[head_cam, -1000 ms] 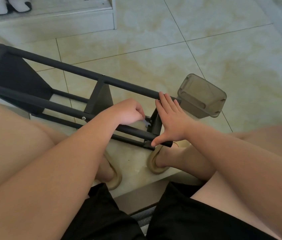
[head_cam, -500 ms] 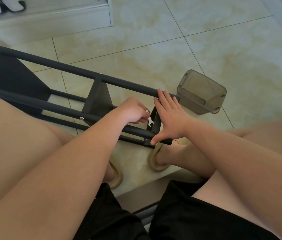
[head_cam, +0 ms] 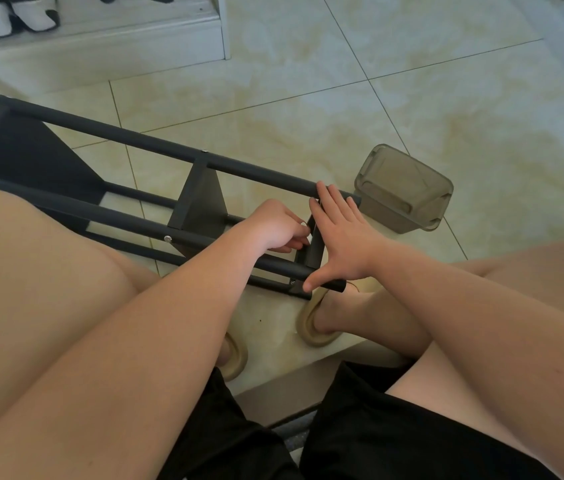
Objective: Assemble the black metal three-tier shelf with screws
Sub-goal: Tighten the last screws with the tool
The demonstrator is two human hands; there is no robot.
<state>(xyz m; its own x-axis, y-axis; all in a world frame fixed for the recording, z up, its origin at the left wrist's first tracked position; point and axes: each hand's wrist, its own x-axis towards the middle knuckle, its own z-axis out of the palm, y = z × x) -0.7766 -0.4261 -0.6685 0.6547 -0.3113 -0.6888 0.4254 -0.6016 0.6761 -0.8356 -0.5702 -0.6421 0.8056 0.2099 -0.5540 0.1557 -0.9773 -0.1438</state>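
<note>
Soft, even light across glossy tiled floor [head_cam: 464,109]; faint sheen, weak shadows beneath black shelf frame [head_cam: 155,147]. Wide-angle bend at edges; foreground slightly soft, centre sharp.

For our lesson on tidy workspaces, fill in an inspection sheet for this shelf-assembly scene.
Surface: beige tiled floor.
Job's things: black shelf lying on its side; screw in the near rail.
Clutter: grey translucent box beside the shelf's end.
Hands: left hand curled at the end joint, contents hidden; right hand flat, bracing the end.
Cables: nothing seen.
Surroundings: shoes on a white ledge.
</note>
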